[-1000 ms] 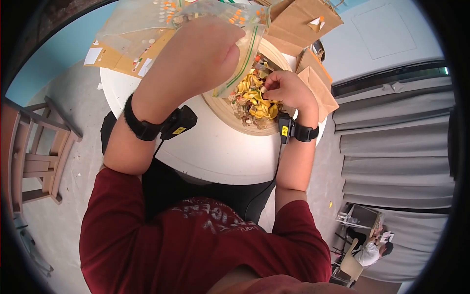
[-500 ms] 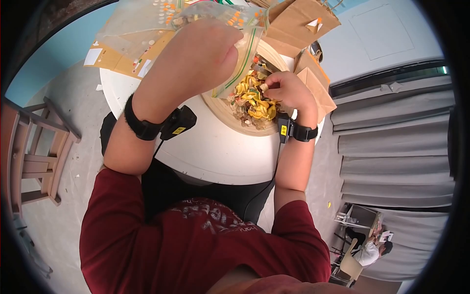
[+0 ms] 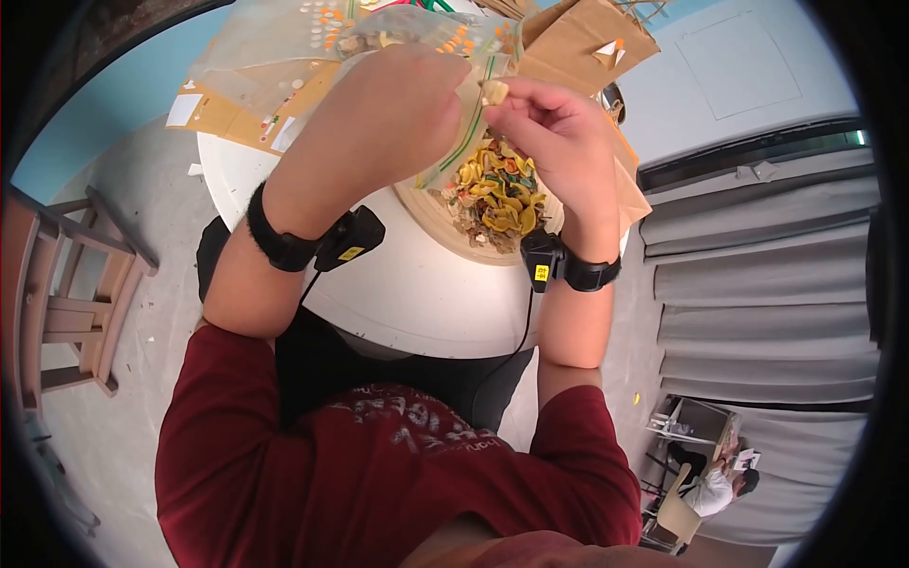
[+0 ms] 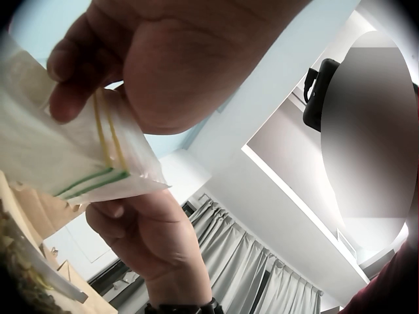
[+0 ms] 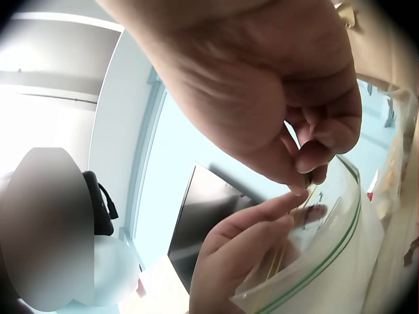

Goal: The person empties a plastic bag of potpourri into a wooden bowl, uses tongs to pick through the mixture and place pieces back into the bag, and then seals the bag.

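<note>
The left hand [image 3: 388, 118] has its fingers closed on the plastic bag [image 3: 471, 118], a cloudy one with a green double line near its mouth; in the left wrist view, the fingers hold it by the upper edge. The right hand [image 3: 568, 142] pinches one pale piece [image 3: 494, 93] between thumb and forefinger, at the bag's mouth. Whether the piece touches the bag, I cannot tell.

The heap [image 3: 502, 199] of mixed pieces, mostly yellow, with some green, orange and brown ones, lies on the round wooden tray [image 3: 423, 210]. If the heap is the centre of the clock in the head view, the bag is at eleven o'clock, partly over the tray, and the pinched piece is at twelve. The right hand is between one and two o'clock.

The big brown paper bag [image 3: 578, 47] is at one o'clock, and the smaller paper bag [image 3: 630, 194] is at three, just beside the tray. At ten o'clock lies the dotted clear sheet [image 3: 260, 57], with orange and white spots, on top of the yellow-brown envelope [image 3: 232, 121]. The tray rests on the white table [image 3: 379, 303]. Each wrist carries a black strap with a small black device.
</note>
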A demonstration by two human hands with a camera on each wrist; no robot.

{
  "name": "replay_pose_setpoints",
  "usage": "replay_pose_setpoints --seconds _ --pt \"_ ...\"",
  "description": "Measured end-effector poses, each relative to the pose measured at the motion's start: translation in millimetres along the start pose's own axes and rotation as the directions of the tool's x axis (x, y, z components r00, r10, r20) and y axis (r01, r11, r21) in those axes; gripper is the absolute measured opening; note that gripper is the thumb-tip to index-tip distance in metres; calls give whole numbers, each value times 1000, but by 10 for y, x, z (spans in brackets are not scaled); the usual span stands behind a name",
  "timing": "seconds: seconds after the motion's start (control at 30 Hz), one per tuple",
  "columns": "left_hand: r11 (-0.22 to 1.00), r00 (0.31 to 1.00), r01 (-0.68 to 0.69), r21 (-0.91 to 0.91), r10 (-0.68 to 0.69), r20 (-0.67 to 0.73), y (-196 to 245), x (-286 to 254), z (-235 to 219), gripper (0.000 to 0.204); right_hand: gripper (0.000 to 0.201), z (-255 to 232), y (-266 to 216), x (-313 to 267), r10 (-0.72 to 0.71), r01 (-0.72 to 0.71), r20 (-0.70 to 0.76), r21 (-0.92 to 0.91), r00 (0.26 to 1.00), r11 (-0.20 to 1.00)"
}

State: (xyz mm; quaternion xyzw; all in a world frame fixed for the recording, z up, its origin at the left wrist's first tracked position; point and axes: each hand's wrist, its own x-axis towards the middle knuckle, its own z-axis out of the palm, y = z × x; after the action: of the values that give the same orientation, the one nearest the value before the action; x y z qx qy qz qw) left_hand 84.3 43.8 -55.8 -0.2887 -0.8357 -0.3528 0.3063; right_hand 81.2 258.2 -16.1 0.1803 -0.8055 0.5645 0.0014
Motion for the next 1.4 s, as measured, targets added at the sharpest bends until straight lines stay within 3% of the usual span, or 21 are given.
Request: replay_pose_setpoints --seconds 0.6,0.67,0.8,1.1,1.4 --pt "998 999 12 -60 -9 50 0 16 -15 19 13 212 75 -21 -163 124 -111 -293 980 948" --pt "1000 995 21 -18 -20 98 11 37 -43 16 16 251 92 -23 -174 135 -143 -245 974 960" --pt "997 997 65 -32 -64 39 -19 13 6 16 20 278 105 -39 -169 121 -207 -224 964 967" --pt "998 993 58 -6 -57 106 16 -10 1 16 7 285 45 -62 -173 128 -128 -300 977 945" --pt "998 991 68 -18 -65 115 -6 -10 12 14 10 234 53 -81 -78 46 -219 -150 973 988"
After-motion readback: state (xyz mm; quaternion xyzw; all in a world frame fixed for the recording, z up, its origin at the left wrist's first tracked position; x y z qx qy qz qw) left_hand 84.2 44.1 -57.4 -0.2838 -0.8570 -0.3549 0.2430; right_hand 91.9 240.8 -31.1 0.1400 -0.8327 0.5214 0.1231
